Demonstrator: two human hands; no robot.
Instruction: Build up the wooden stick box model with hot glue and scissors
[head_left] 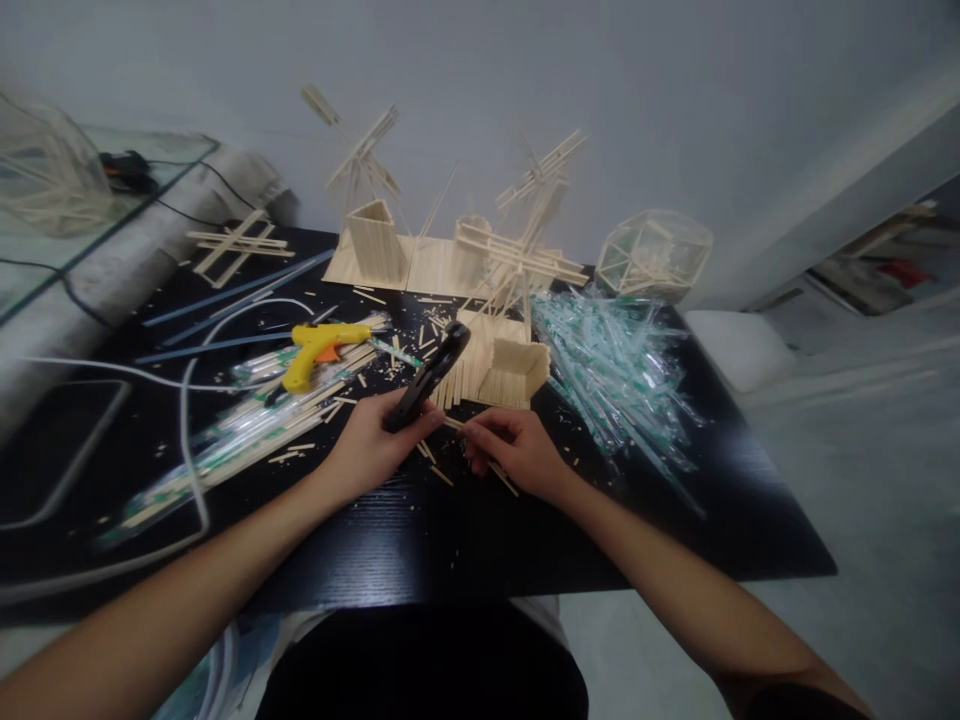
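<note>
In the head view, the left hand (375, 440) was closed around a black tool (433, 372), which slanted up and away to the right; its working end was too dark to make out. The right hand (517, 448) pinched a thin wooden stick (505, 480) between thumb and fingers. One end of the stick pointed toward the left hand's fingertips, and the other stuck out below the right hand, toward the near edge of the black desk (525, 560). Whether the left fingers also touched the stick could not be told.

Just beyond the hands stood a small open wooden box (516, 372), with short stick offcuts (441, 477) scattered around. To the left, a yellow glue gun (322, 350) lay on its side on bundles of wooden sticks in clear wrapping (247, 450), near a looping white cable (184, 420). To the right of the box spread a heap of clear and green wrappers (619, 375). Along the back stood a windmill-like model (375, 245) with a tapered wooden body and crossed blades, and at the far right corner a many-sided clear container (652, 255) with pale edges.
</note>
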